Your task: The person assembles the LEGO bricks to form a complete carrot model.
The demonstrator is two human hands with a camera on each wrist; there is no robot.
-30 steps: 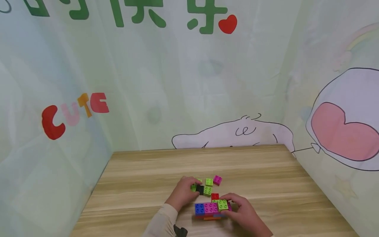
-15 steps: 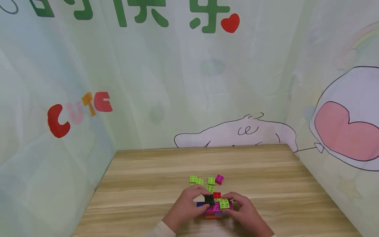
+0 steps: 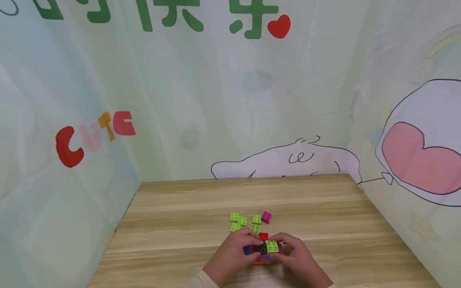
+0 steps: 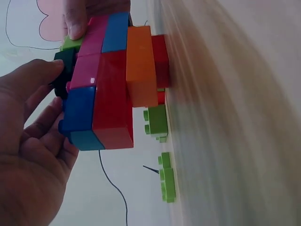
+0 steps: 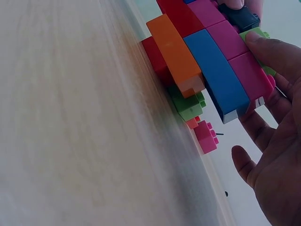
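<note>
— Which step in hand?
— By the look of it, adding a black plastic brick (image 3: 260, 248) to the top of a multicoloured stack of studded plastic bricks (image 4: 110, 89), right beside a square lime-green plastic brick (image 3: 272, 247) at 3 o'clock. Apparently not yet pressed home, with pink studs in sight beneath.
— And the hands?
— Bare left hand (image 3: 232, 252) at 9 o'clock of the stack, pinching the black brick. Bare right hand (image 3: 300, 260) at 4 o'clock, pinching the lime-green brick, probably for steadiness.
— Called for next?
— Likely careful lining-up, then firm downward pressure, with a brace against tilting over the shorter orange plastic brick (image 4: 141, 70) lower down.
— Around it, and in the way?
— On the wood-grained counter (image 3: 162, 240), loose lime-green bricks (image 3: 242, 221) from 10 to 12 o'clock; at 12, a red plastic brick (image 3: 263, 236) close by and a magenta plastic brick (image 3: 266, 217) farther out. Chiefly in the way: the left hand itself, hiding part of the stack from above.
</note>
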